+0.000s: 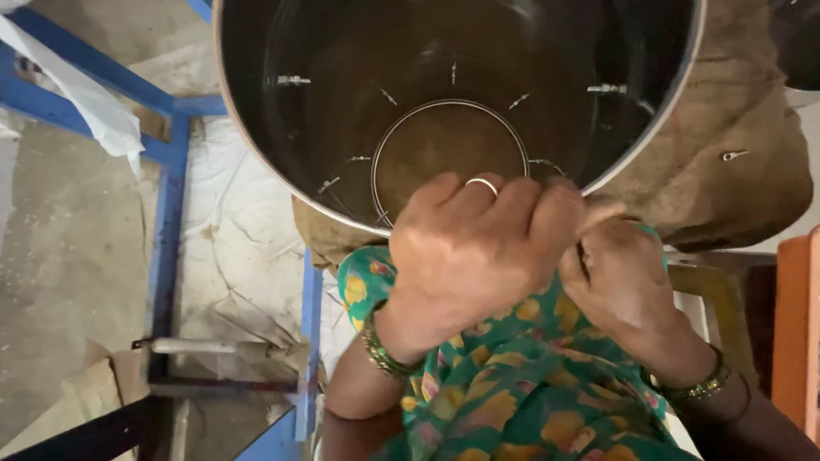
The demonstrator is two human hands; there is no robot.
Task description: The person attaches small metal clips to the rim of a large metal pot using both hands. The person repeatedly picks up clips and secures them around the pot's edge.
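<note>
A large open steel drum (256, 128) fills the top of the head view, with a metal ring and small bolts visible at its bottom. My left hand (474, 248), wearing a ring and a bangle, is closed at the drum's near rim. My right hand (619, 277) is closed right beside it, fingers touching the left hand. Both pinch something small between them that I cannot make out. Green cloth with yellow and pink flowers (512, 393) lies under both wrists.
Brown burlap (735, 162) wraps the drum's outside on the right, held by a metal pin. A blue metal frame (166, 222) stands at the left over white sheeting and a concrete floor. An orange object (799, 333) is at the right edge.
</note>
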